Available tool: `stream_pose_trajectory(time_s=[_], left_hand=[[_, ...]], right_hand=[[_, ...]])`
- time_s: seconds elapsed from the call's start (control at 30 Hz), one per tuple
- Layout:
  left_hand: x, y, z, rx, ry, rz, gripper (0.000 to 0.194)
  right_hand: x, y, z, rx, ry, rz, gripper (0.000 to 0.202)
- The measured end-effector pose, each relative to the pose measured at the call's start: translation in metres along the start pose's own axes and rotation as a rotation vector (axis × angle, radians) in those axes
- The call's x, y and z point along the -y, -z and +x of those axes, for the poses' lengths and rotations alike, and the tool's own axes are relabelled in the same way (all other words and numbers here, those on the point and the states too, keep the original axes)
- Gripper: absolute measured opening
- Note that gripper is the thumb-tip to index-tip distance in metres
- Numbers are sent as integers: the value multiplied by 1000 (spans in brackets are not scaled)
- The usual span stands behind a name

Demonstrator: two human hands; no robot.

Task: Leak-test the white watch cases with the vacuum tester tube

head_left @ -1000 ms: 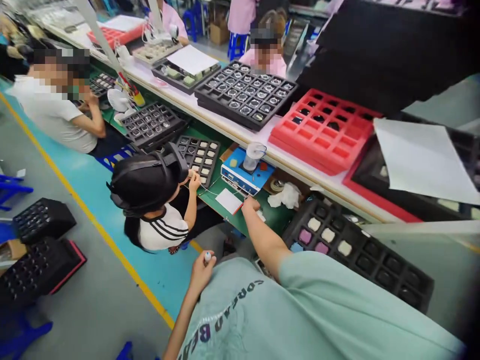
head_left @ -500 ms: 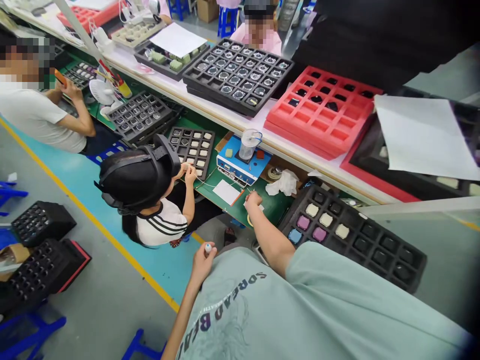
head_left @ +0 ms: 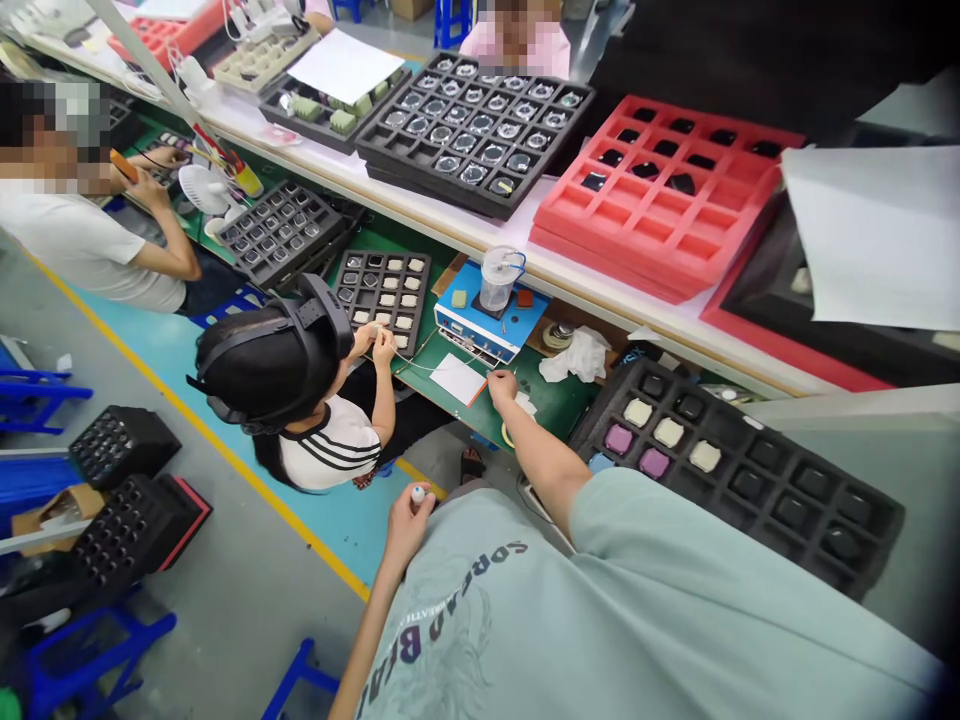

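My left hand (head_left: 409, 522) is held low beside my shirt, its fingers closed round a small white cylinder (head_left: 418, 494) with a blue spot on its end. Over the green bench (head_left: 551, 405), my right hand (head_left: 503, 388) is closed at the orange edge of a white card (head_left: 454, 379); whatever lies within its fingers is hidden. A thin white cord (head_left: 420, 361) runs above the card from the hands (head_left: 377, 340) of a seated person at my left. Beyond the card stands a blue box-shaped device (head_left: 484, 325) with a clear cup (head_left: 499, 278) on top.
A black tray (head_left: 750, 470) with white, purple and dark pieces lies right of my arm. The shelf ahead carries a black tray of round watch-like parts (head_left: 480, 125) and red foam trays (head_left: 645, 215). Crumpled white tissue (head_left: 576, 356) and blue stools (head_left: 97, 640) are nearby.
My right hand has shifted slightly up and left by the card's orange edge. My left hand stays in place with the white cylinder. The view has turned a little.
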State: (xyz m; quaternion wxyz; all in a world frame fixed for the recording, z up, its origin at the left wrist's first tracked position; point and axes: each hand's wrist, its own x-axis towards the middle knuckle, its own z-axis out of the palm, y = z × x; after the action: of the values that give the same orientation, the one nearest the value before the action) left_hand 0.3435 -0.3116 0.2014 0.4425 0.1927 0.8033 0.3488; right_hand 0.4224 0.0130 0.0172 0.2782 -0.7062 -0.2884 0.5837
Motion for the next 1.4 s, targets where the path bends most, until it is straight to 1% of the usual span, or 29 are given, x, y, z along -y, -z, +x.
stream_pose_trajectory(time_s=[0.1, 0.17, 0.33, 0.47, 0.57, 0.63, 0.73, 0.8, 0.83, 0.9, 1.0, 1.1, 1.2, 1.3, 1.4], left_hand=[[-4, 2, -2, -9, 16, 25, 58], [-7, 2, -2, -14, 22, 38, 59], [-11, 1, -1, -18, 26, 63, 60], [-14, -1, 2, -17, 6, 73, 59], [-15, -3, 6, -7, -5, 71, 58], [-16, -4, 8, 0, -8, 69, 58], [-16, -7, 11, 13, -9, 63, 58], [-17, -9, 13, 24, -7, 60, 58], [-17, -10, 14, 28, -7, 57, 58], [-18, -11, 14, 33, -9, 50, 57], [-19, -11, 12, 23, -11, 36, 55], [-19, -10, 8, 7, 1, 32, 56], [-19, -9, 5, 3, 12, 46, 56], [-20, -9, 2, 9, 10, 68, 56], [-20, -8, 1, 3, 4, 77, 57]], right_hand=[[3, -8, 2, -95, 74, -210, 13], [4, -10, 3, -131, 108, -301, 13], [0, -4, 5, -139, 156, -408, 4], [-6, 6, 2, -125, 193, -374, 10], [-5, 6, 0, -126, 219, -294, 12], [1, 0, 2, -148, 222, -229, 18], [12, -16, 8, -195, 208, -145, 29], [15, -23, 12, -222, 195, -115, 30], [15, -23, 12, -236, 189, -109, 30], [9, -16, 11, -271, 172, -115, 26], [-3, 5, 6, -347, 130, -162, 21], [-4, 23, 8, -405, 82, -211, 17], [7, 28, 18, -400, 24, -233, 13], [19, 28, 26, -367, -44, -212, 15], [22, 28, 24, -326, -73, -129, 16]])
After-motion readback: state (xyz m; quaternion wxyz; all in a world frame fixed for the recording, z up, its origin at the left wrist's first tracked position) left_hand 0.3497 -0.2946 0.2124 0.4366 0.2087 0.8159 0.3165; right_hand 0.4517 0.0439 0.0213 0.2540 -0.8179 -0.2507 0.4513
